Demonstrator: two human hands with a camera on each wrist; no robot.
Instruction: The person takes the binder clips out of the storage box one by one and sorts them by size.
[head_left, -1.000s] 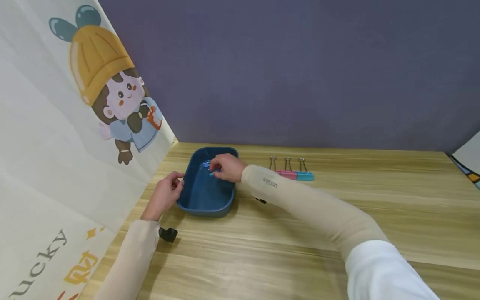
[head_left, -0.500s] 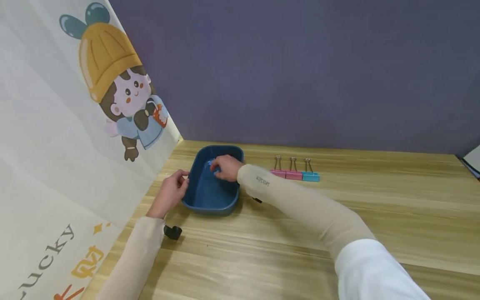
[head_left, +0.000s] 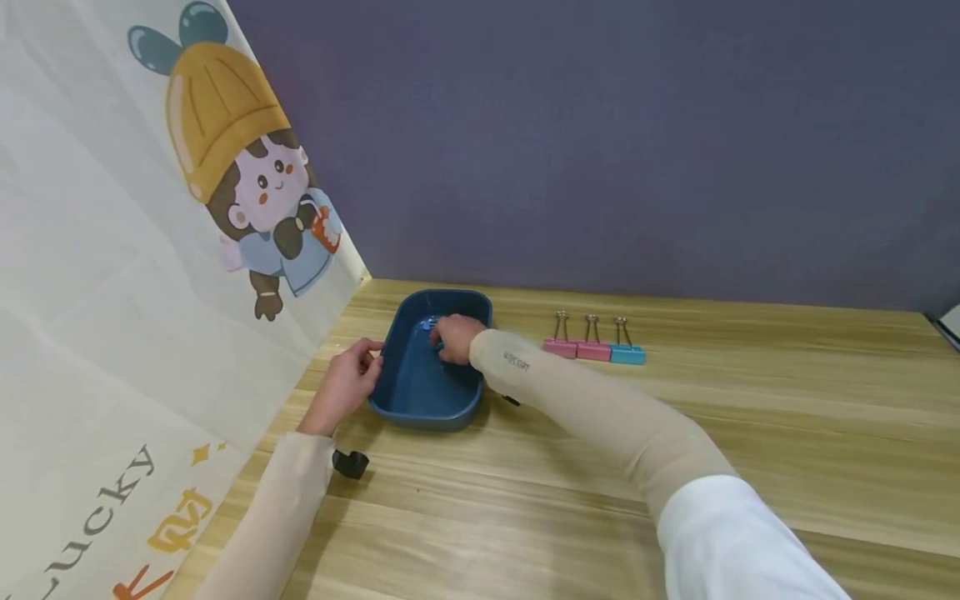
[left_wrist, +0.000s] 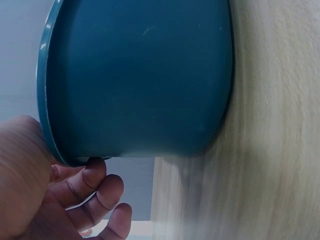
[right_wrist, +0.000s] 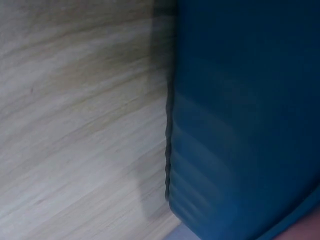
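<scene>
A blue rectangular plastic basin (head_left: 423, 383) stands at the table's left. My left hand (head_left: 347, 379) pinches its left rim; the left wrist view shows the curled fingers (left_wrist: 94, 172) at the basin's edge. My right hand (head_left: 459, 337) reaches inside, fingers curled and pointing down. Between its fingertips shows a bit of teal, apparently a binder clip mostly hidden by the hand. Beside those fingers, a small blue and silver item (head_left: 428, 324) lies on the basin's floor. The right wrist view has mainly the basin's outer wall (right_wrist: 240, 125).
Right of the basin, a pink binder clip (head_left: 560, 348), another pink clip (head_left: 593, 351) and a teal clip (head_left: 627, 355) lie side by side, handles away from me. A dark blue partition (head_left: 600, 150) closes off the back; a printed white sheet (head_left: 97, 275) stands at left.
My right hand has dipped lower among the items in the basin, and the teal bit at its fingertips is now more covered. The left hand keeps its hold; the head view has shifted slightly.
</scene>
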